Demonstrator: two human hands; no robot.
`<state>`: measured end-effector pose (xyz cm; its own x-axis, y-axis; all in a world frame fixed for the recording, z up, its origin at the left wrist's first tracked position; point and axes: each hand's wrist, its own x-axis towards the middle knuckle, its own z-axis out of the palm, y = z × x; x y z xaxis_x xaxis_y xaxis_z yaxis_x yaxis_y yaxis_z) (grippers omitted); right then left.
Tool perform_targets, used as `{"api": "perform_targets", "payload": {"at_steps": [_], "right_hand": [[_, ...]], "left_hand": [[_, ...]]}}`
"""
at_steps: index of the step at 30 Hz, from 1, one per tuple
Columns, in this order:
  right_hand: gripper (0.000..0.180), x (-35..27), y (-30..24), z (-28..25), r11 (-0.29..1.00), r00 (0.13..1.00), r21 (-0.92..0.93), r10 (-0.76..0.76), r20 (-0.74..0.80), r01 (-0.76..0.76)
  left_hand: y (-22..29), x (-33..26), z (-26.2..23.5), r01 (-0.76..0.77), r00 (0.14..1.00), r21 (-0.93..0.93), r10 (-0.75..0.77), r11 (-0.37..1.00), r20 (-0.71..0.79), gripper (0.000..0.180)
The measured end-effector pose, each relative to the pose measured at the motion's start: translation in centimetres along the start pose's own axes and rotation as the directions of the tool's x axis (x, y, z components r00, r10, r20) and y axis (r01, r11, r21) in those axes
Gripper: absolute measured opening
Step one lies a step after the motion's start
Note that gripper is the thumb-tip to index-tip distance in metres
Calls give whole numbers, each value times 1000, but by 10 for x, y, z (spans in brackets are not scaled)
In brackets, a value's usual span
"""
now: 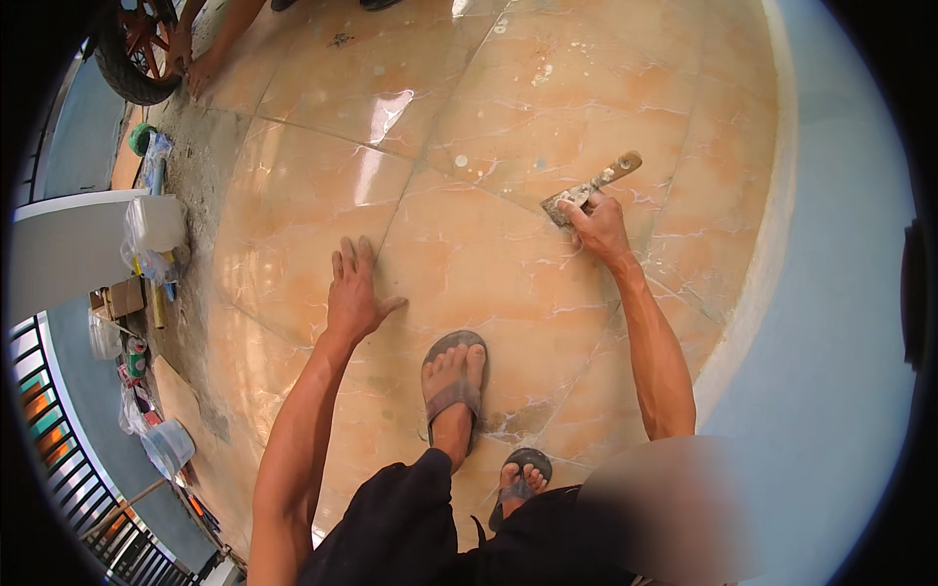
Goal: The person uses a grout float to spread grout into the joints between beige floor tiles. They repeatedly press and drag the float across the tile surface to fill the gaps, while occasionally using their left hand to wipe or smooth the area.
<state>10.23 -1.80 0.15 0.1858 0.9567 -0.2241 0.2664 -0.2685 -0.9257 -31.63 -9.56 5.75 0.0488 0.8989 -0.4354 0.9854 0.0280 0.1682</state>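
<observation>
Just past a sandalled foot (452,376), the left grip (356,301) is spread open, palm down, over the glossy tiled floor (479,254). Farther out, the right grip (600,230) is closed around a smeared scraper (583,192) low over it, handle (622,166) pointing away to the right. At the far left stands a wheel (119,70).

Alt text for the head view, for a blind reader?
A person's right hand holds a spattered scraper over orange-beige floor tiles; the left hand, thumb out, is palm-down. Sandaled feet show below, and another person's hands are near a wheel at upper left.
</observation>
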Motion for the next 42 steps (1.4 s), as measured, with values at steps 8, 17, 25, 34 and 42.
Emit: {"api": "perform_targets", "payload": {"at_steps": [8, 17, 25, 34, 42], "right_hand": [[25, 67, 3, -1, 1000, 932, 15, 28, -362, -24], [34, 81, -17, -22, 989, 914, -47, 111, -391, -140], [36, 69, -27, 6, 984, 959, -163, 21, -282, -70], [35, 68, -40, 18, 991, 967, -131, -11, -254, -23], [35, 61, -31, 41, 976, 973, -216, -87, -215, 40]], "left_hand": [[40, 19, -22, -19, 994, 87, 10, 996, 106, 139], [32, 21, -16, -50, 996, 83, 44, 995, 72, 140], [33, 20, -16, -64, 996, 96, 58, 993, 64, 142], [33, 20, -19, -50, 996, 108, 40, 993, 85, 143], [36, 17, -21, -37, 993, 104, 25, 994, 116, 144]]}}
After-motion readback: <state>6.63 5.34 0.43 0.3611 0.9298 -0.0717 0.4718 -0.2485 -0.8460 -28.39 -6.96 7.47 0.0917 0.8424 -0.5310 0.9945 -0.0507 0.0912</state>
